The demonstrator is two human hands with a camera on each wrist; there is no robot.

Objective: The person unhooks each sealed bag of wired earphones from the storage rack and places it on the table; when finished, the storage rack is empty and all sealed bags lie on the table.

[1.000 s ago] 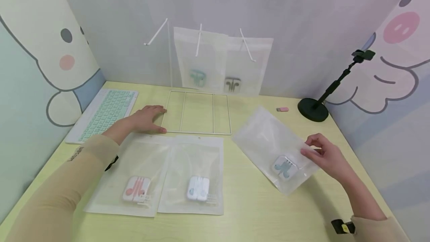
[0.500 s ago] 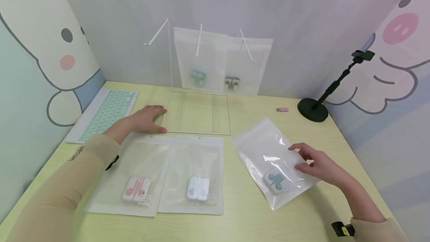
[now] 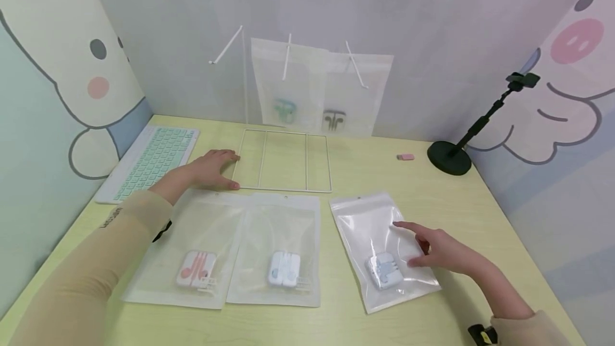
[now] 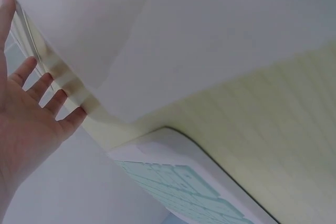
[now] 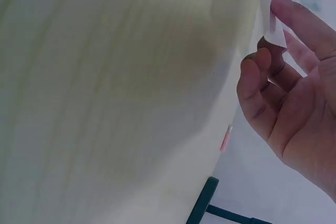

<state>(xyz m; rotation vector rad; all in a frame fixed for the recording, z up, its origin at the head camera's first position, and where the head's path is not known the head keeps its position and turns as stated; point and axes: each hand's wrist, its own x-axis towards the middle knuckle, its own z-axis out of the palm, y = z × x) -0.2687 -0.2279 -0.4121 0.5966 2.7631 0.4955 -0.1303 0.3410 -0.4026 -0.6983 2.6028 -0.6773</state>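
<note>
My right hand [image 3: 439,250] pinches the right edge of a clear zip bag [image 3: 353,226], its index finger extended over the bag's face. Inside the bag lies a white case with pale blue earphones [image 3: 384,270]. In the right wrist view, the bag's edge [image 5: 277,32] sits between the thumb and curled fingers. My left hand [image 3: 209,170] rests with spread fingers at the left side of a white wire rack [image 3: 283,190], whose base lies on the table. Two more bags lie side by side, one with pink earphones [image 3: 197,269], one with pale blue-and-white earphones [image 3: 284,269].
Two bags hang from the rack's hooks, one with green earphones [image 3: 285,111], one with dark earphones [image 3: 333,120]. A third hook [image 3: 226,45] bears no bag. A keyboard [image 3: 156,159] lies left. A pink USB stick [image 3: 405,157] and a black stand [image 3: 449,158] are right.
The right hand has moved left and nearer, turning the bag more upright and laying it flatter beside the other two bags. The left hand has stayed at the rack.
</note>
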